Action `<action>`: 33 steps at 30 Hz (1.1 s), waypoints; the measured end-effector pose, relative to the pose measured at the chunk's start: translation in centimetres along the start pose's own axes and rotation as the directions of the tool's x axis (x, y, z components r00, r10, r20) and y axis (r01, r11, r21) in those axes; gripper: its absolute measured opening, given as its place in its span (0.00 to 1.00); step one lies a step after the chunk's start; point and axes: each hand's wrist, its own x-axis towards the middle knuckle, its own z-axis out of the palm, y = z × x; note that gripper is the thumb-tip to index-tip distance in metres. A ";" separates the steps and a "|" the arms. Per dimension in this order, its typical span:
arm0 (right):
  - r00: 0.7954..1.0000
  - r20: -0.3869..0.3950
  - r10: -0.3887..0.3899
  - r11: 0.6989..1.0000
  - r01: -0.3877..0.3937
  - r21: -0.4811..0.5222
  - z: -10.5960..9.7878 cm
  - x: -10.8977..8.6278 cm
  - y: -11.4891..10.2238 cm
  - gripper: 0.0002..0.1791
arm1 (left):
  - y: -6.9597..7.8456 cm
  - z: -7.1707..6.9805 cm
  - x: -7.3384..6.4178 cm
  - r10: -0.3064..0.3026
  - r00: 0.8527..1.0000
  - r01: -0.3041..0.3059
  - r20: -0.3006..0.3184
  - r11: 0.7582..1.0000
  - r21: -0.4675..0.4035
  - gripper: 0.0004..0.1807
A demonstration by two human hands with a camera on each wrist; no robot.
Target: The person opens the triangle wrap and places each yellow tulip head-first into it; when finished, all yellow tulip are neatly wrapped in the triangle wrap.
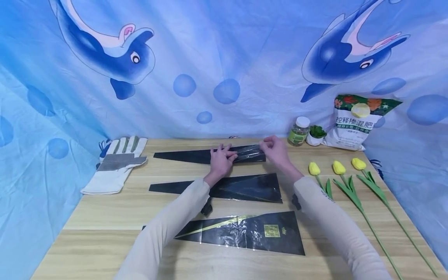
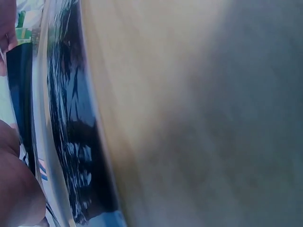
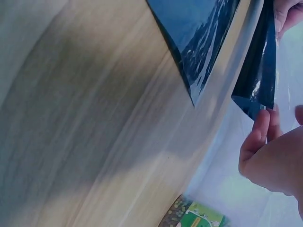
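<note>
Three tapered black plastic flower sleeves lie in rows on the table. On the far sleeve (image 1: 189, 156) my left hand (image 1: 221, 160) rests with its fingers spread, pressing near the middle. My right hand (image 1: 275, 151) pinches that sleeve's wide right end between thumb and fingers. In the right wrist view the pinched edge (image 3: 251, 105) curls up from the table. The middle sleeve (image 1: 248, 188) lies flat beneath my forearms. Nearest to me is a sleeve (image 1: 245, 233) with a gold stripe and gold square print, partly hidden by my left sleeve.
White-and-grey work gloves (image 1: 117, 163) lie at the left. Three yellow tulips (image 1: 338, 167) with long stems lie at the right. At the back right stand a white-lidded jar (image 1: 298, 132), a small potted succulent (image 1: 315, 136) and a fertilizer bag (image 1: 353, 126), before a blue dolphin curtain (image 1: 259, 74).
</note>
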 end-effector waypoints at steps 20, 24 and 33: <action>0.994 0.105 0.019 0.997 -0.027 0.074 -0.2 0.3 -0.2 0.24 | 0.0 0.2 -0.2 0.036 0.999 -0.036 0.002 0.999 0.019 0.13; 0.993 0.114 0.004 0.987 -0.022 0.158 0.0 0.7 -0.1 0.25 | -0.2 0.2 0.0 0.062 0.998 -0.062 0.024 0.998 0.019 0.22; 0.979 0.183 0.091 0.929 -0.150 0.339 -0.4 1.2 0.6 0.30 | -0.6 -0.4 0.4 0.081 0.984 -0.104 0.160 0.984 0.144 0.40</action>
